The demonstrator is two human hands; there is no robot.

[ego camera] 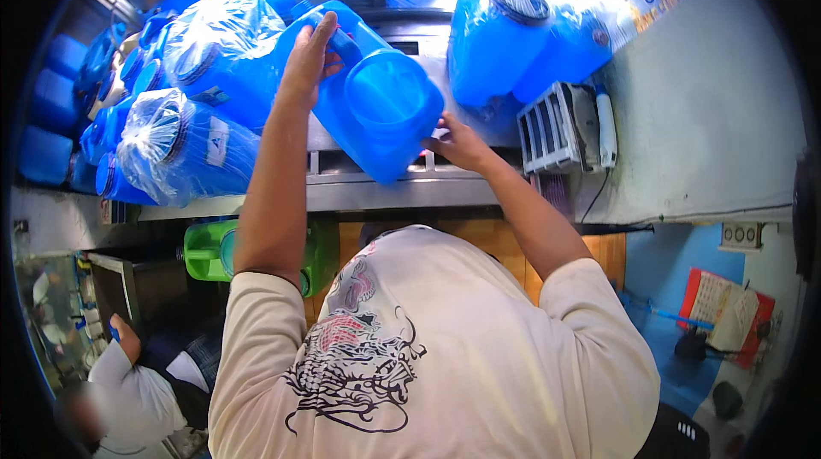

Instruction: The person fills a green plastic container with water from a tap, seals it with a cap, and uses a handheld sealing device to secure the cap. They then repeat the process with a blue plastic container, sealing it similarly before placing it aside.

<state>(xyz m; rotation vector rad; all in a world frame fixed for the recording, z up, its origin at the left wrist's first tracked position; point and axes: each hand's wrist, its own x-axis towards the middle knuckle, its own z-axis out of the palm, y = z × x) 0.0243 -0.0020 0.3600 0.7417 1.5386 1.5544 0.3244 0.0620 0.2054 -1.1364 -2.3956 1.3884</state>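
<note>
A blue plastic jug [378, 132] with a wide round mouth is held tilted over the metal counter [359, 193]. My left hand [314, 55] is at its upper end, closed around the part by the handle. My right hand [457, 143] touches the lower right side of the jug, with its fingers partly hidden at the edge. To the left lie blue containers in clear plastic bags, one of them a wide-lidded container [215, 138] bearing a label. Beyond my right hand stands a bagged blue container [500, 29] with a dark-rimmed lid.
On the counter's right are a white slatted rack [548, 129] and a white power strip or similar device [605, 129] with a cord. Green plastic jugs [204, 252] are below the counter. Another person [138, 388] is at the lower left. A socket plate [741, 236] is on the right wall.
</note>
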